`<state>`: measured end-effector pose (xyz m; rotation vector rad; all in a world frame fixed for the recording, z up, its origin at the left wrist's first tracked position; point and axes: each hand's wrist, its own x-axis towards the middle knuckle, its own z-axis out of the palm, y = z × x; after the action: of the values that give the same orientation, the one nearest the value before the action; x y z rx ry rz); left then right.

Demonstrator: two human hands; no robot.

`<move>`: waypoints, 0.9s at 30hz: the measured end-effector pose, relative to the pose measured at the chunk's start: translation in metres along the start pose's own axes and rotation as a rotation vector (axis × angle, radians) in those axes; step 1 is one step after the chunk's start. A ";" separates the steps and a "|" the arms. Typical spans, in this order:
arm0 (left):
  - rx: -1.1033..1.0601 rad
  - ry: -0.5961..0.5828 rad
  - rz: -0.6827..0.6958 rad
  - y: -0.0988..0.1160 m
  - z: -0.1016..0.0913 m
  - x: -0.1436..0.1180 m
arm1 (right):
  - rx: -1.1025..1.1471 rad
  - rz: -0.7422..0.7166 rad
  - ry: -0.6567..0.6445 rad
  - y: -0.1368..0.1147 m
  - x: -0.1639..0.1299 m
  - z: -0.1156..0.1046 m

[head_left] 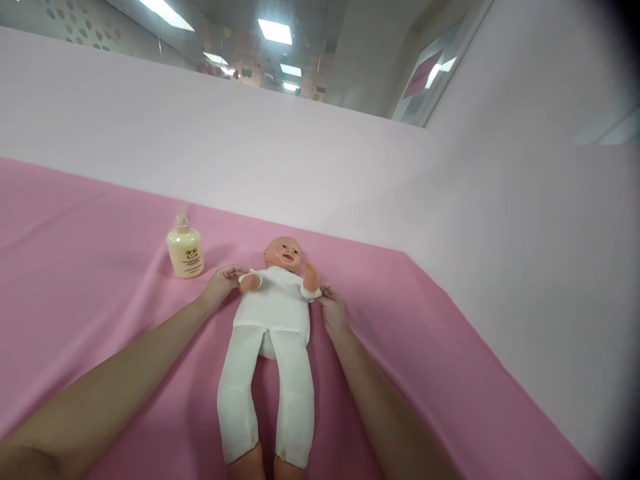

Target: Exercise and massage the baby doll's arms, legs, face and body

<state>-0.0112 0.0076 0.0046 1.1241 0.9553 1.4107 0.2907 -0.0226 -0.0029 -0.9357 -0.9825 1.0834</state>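
Note:
A baby doll (275, 300) with a white cloth body, white legs and a bald plastic head lies face up, its head away from me. My left hand (225, 281) has its fingers closed at the doll's arm on the left, by the white cuff near the plastic hand. On the other side, my right hand (333, 308) pinches the cuff of the arm on the right, which is bent upward. Both plastic doll hands look slightly blurred. The doll's feet run out of view at the bottom.
A cream-coloured pump bottle (186, 250) stands upright to the left of the doll, beyond my left hand. Pink cloth (115, 267) covers the surface. A white wall (240, 147) rises behind and to the right, with a glass window (300, 40) above it.

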 end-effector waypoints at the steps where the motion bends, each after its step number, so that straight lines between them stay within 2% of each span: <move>1: 0.005 0.004 0.011 -0.002 0.000 0.001 | 0.003 0.015 -0.002 0.001 0.001 -0.001; 12: 0.081 -0.023 0.022 -0.006 -0.002 0.004 | -0.029 0.026 0.009 0.005 0.003 0.001; 18: 0.051 -0.038 0.033 -0.012 -0.004 0.005 | -0.073 0.004 0.007 0.003 0.002 0.001; 24: 0.035 -0.064 -0.007 -0.003 -0.002 0.000 | -0.108 -0.021 0.007 -0.001 -0.003 0.005; 27: 0.072 -0.077 0.032 0.002 0.000 -0.004 | -0.162 -0.057 -0.025 -0.004 -0.005 0.008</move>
<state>-0.0119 0.0036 0.0061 1.2436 0.9429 1.3576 0.2835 -0.0269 0.0019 -1.0206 -1.1236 0.9800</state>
